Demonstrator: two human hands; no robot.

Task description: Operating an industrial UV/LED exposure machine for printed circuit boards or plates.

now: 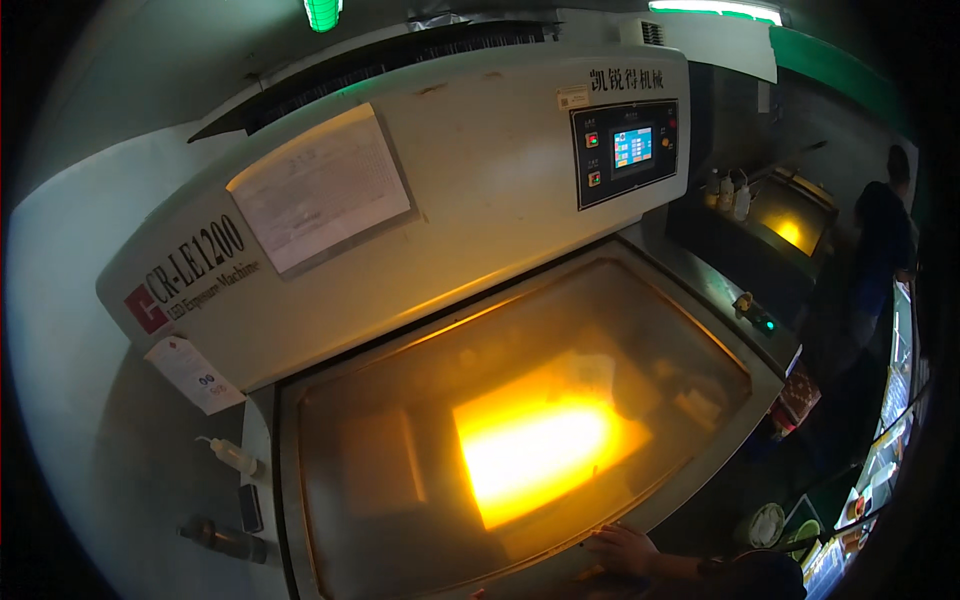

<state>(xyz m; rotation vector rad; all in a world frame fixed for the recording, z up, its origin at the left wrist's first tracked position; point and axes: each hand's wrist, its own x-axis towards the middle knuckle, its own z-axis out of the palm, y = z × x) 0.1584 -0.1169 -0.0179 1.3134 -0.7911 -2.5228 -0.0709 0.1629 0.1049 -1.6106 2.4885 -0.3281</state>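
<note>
My right hand rests on the front edge of a large exposure machine, its forearm coming in from the lower right. The fingers are stretched out over the rim, and nothing shows in them. Just beyond the fingertips lies the machine's flat covered bed, a hazy sheet inside a brownish border. A bright yellow rectangle of light glows through its middle. Paler flat shapes show dimly under the sheet at either side. My left hand is out of the picture.
A lit control panel sits at the hood's upper right; a paper sheet hangs on its front. Left of the bed stand a squeeze bottle and a dark phone-like slab. A person in dark clothes stands at the far right.
</note>
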